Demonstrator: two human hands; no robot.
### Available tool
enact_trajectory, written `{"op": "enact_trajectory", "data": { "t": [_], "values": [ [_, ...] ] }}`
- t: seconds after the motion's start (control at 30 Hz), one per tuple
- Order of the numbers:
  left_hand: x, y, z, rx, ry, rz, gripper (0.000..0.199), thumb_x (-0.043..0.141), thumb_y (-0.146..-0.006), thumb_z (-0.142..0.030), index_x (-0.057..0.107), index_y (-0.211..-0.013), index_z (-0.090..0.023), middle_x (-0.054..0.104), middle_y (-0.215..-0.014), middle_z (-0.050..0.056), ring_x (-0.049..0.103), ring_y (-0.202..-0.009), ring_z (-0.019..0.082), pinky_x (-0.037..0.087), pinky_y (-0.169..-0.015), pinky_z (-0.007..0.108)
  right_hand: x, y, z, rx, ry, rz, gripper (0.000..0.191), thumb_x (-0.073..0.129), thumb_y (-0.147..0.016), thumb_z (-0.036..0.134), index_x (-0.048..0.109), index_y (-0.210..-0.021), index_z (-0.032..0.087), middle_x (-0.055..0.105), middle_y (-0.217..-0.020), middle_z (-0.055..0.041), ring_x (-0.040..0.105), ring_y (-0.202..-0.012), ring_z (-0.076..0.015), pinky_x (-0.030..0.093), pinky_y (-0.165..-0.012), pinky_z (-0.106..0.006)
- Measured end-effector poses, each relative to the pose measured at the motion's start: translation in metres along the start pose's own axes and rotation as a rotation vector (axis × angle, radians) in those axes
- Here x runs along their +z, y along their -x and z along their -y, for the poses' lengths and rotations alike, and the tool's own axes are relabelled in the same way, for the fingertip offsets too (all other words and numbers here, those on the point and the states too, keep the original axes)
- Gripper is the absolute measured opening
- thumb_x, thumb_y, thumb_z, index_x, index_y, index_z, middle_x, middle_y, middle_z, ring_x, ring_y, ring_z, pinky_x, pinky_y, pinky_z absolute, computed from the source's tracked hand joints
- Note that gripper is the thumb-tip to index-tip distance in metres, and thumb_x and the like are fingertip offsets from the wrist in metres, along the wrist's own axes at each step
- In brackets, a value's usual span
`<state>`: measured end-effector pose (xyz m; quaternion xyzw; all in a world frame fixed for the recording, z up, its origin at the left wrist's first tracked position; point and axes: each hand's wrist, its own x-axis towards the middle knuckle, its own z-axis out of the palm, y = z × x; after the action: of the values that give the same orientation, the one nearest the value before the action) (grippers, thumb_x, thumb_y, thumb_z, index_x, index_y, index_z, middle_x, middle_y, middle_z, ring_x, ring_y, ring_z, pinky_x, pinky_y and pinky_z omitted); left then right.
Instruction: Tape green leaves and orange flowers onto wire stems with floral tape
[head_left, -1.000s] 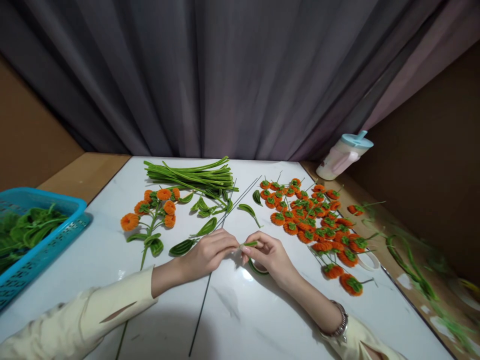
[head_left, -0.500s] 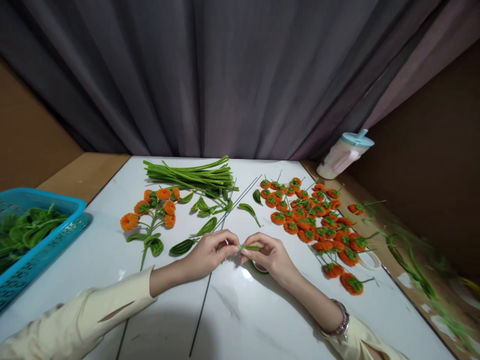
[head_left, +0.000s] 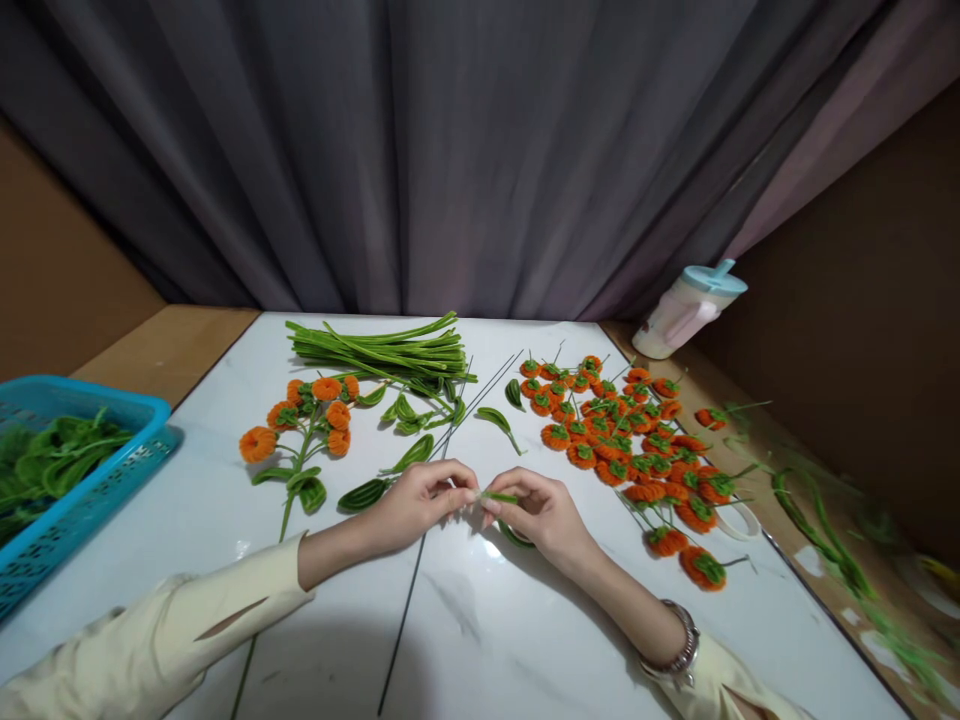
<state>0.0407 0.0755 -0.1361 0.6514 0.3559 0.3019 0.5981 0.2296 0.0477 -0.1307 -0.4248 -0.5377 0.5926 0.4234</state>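
The right hand (head_left: 541, 508) pinches a small green piece (head_left: 501, 497) above the white tabletop (head_left: 480, 650), presumably steadying it; the left hand (head_left: 420, 505) meets its left end, exact grip unclear. Orange flower heads (head_left: 581, 455) lie to the right, green stems (head_left: 382, 350) beyond, apparently sorted for easy reach.

From here, the near part of the white tabletop (head_left: 480, 640) offers open passage between the forearms; the blue basket (head_left: 161, 425) blocks the left, heaped orange flowers (head_left: 615, 430) the right.
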Motion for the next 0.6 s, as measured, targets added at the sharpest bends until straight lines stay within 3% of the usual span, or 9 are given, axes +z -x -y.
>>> {"op": "enact_trajectory", "data": {
  "t": [0.27, 0.43, 0.6],
  "values": [
    [0.0011, -0.0019, -0.0025, -0.043, 0.133, 0.063, 0.022, 0.06, -0.082, -0.036, 0.055, -0.079, -0.015, 0.052, -0.067, -0.003, 0.047, -0.055, 0.009, 0.04, -0.051, 0.021, -0.0006, 0.0012, -0.0038, -0.097, 0.212, -0.056, 0.016, 0.071, -0.075, 0.033, 0.064, -0.076, 0.019, 0.067, -0.073, -0.0038, 0.059, -0.065, -0.0151, 0.044, -0.057, -0.026],
    [0.0005, -0.0033, -0.001, -0.069, 0.166, 0.072, 0.029, 0.062, -0.081, -0.042, 0.054, -0.081, -0.014, 0.053, -0.068, -0.002, 0.047, -0.053, 0.008, 0.039, -0.05, 0.021, -0.0017, 0.0007, 0.0009, 0.028, 0.027, 0.109, 0.023, 0.067, -0.08, 0.04, 0.058, -0.081, 0.018, 0.069, -0.066, -0.0024, 0.063, -0.063, -0.0164, 0.046, -0.062, -0.029],
    [0.0003, -0.0037, 0.002, -0.059, 0.138, 0.063, 0.028, 0.061, -0.081, -0.041, 0.054, -0.081, -0.015, 0.052, -0.069, -0.003, 0.047, -0.053, 0.007, 0.039, -0.051, 0.021, -0.0019, 0.0002, 0.0015, 0.057, -0.025, 0.117, 0.026, 0.068, -0.079, 0.04, 0.057, -0.081, 0.017, 0.068, -0.065, -0.0017, 0.063, -0.063, -0.0161, 0.045, -0.063, -0.029]
  ]
}}
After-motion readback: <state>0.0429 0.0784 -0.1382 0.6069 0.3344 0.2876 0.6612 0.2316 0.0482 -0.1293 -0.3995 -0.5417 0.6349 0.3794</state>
